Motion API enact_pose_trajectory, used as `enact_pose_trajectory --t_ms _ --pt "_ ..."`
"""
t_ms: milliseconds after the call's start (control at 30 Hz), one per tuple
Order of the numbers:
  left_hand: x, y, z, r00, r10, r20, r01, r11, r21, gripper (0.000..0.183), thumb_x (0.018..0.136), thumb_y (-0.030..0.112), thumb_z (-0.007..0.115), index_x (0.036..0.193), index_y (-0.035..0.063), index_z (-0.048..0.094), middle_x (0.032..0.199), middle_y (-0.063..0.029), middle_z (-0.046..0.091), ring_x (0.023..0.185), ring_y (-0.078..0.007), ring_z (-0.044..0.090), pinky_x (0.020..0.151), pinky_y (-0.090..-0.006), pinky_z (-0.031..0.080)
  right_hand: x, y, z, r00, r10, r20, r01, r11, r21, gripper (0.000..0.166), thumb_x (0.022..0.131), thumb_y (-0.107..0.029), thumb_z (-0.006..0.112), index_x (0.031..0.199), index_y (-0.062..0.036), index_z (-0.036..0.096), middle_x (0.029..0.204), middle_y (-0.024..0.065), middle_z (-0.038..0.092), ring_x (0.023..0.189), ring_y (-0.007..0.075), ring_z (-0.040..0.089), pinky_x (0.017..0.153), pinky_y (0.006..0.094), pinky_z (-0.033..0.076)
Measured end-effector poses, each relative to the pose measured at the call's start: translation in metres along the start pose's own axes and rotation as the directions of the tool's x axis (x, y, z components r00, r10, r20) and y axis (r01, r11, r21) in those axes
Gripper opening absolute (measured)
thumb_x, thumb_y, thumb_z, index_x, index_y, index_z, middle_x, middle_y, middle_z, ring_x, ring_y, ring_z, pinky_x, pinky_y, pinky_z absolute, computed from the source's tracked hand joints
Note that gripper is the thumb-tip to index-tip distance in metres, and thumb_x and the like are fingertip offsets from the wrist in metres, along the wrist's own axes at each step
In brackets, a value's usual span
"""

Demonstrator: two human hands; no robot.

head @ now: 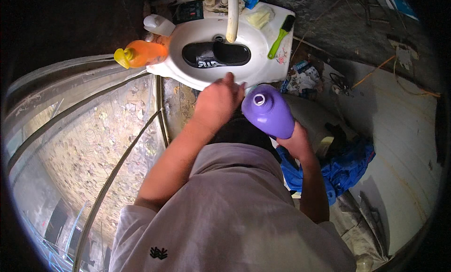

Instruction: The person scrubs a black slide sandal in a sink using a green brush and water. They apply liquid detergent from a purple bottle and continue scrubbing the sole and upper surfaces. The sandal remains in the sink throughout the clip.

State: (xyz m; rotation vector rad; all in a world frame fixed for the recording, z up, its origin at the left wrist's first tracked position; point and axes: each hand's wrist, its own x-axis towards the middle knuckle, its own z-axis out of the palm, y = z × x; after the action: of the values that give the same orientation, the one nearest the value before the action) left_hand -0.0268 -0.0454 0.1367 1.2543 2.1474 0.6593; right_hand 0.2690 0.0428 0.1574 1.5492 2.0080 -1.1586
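My right hand (296, 141) grips a purple plastic bottle (269, 113) near its base. The bottle's white-rimmed neck (259, 99) is uncapped and faces up toward me. My left hand (218, 101) hovers by the front rim of the white washbasin (259, 68), beside the bottle, its fingers partly curled. Whether anything is between those fingers is hidden. In the basin lies a black slipper (215, 54) with white lettering on its side, below a pale curved faucet spout (232, 18).
On the basin's right ledge are a green-handled brush (282, 36) and a pale yellow bar or packet (260, 16). An orange bottle (148, 53) with a yellow cap and a white bottle (158, 25) stand left. A mesh window (102, 141) is at left; blue cloth (345, 170) lies right.
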Motion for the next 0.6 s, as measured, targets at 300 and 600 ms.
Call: enact_pose_trajectory --t_ms 300,600 --pt "-0.018 -0.141 0.01 0.953 -0.228 0.2 0.25 0.963 -0.096 0.023 0.099 0.023 0.063 0.103 0.0001 0.063 0.094 -0.0307 0.071 0.094 -0.0517 0.07 0.084 -0.0578 0.055 0.031 -0.031 -0.006 0.993 -0.051 -0.103 0.052 0.999 0.008 0.053 0.073 -0.016 0.087 0.118 0.0029 0.07 0.115 0.0254 0.076 0.11 0.0384 0.075 0.095 0.0468 0.058" --pt "-0.016 -0.193 0.065 0.896 -0.417 0.149 0.443 0.849 -0.288 0.034 0.104 0.032 0.063 0.116 0.0008 0.067 0.096 -0.0259 0.077 0.092 -0.0436 0.075 0.085 -0.0502 0.058 0.072 -0.035 -0.002 0.995 -0.036 -0.091 0.033 0.999 -0.04 0.061 0.071 -0.022 0.086 0.122 0.0057 0.067 0.115 0.028 0.075 0.111 0.04 0.075 0.096 0.0463 0.058"
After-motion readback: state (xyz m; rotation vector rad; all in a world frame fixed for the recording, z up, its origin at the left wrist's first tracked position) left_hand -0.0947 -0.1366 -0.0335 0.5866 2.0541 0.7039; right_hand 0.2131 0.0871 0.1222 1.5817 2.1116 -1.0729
